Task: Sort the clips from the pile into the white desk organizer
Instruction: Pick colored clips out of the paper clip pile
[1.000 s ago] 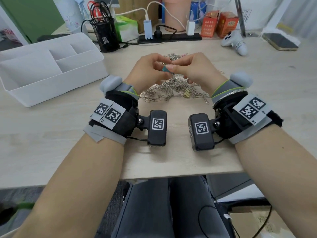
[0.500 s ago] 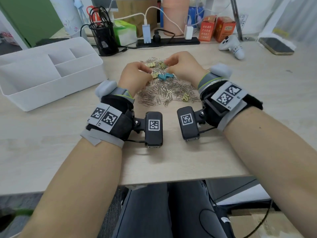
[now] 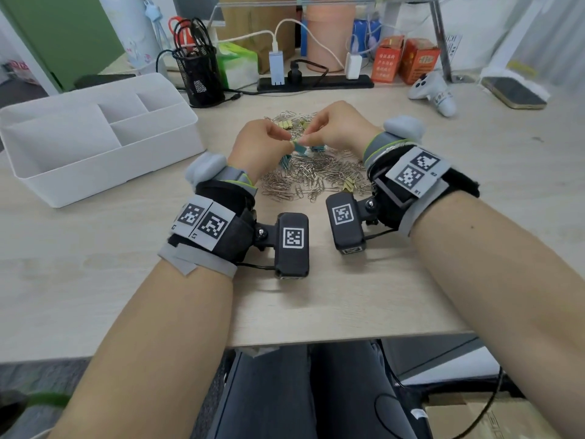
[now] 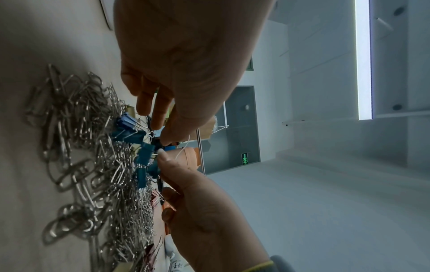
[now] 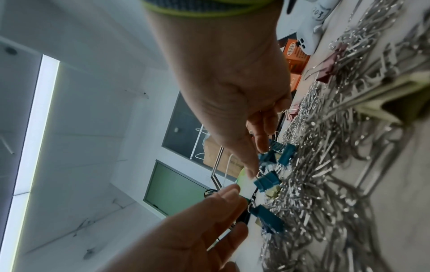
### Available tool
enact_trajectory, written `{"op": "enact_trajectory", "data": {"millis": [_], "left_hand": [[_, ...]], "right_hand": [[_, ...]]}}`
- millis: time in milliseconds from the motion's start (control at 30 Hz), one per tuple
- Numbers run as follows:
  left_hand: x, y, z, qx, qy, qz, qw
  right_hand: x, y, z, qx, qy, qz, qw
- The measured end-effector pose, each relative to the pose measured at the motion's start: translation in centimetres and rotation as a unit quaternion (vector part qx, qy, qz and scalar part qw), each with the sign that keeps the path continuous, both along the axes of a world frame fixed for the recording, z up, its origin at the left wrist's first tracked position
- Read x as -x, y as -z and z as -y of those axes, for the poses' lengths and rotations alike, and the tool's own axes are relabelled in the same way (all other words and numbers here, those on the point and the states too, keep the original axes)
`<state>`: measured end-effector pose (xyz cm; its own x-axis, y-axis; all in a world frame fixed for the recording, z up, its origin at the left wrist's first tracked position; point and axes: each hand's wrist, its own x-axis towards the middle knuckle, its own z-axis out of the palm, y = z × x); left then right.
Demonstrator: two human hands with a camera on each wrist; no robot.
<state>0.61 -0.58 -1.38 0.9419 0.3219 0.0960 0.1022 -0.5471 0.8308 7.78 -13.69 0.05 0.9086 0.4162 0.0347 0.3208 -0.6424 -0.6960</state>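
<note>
Head view: both hands were raised together over the pile of clips at the centre of the desk. The left hand and the right hand met fingertip to fingertip, each pinching at a blue binder clip held just above the pile. The white desk organizer stood well to the left, apart from the pile.

Left wrist view: the left hand had its thumb and forefinger closed on the wire handle of a blue binder clip. The right hand pinched the same cluster of blue clips from the opposite side. Silver paper clips lay heaped beneath.

Right wrist view: the right hand pinched the wire handle of a blue binder clip. The left hand gripped a second blue clip by its handle, directly beside the first. Whether the two clips were linked could not be determined.
</note>
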Motion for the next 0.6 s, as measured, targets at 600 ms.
{"op": "enact_trajectory", "data": {"millis": [600], "left_hand": [[0.8,0.0,1.6,0.1,0.082,0.06,0.99]], "right_hand": [[2.5,-0.5,3.8,-0.157,0.006,-0.049,0.986]]}}
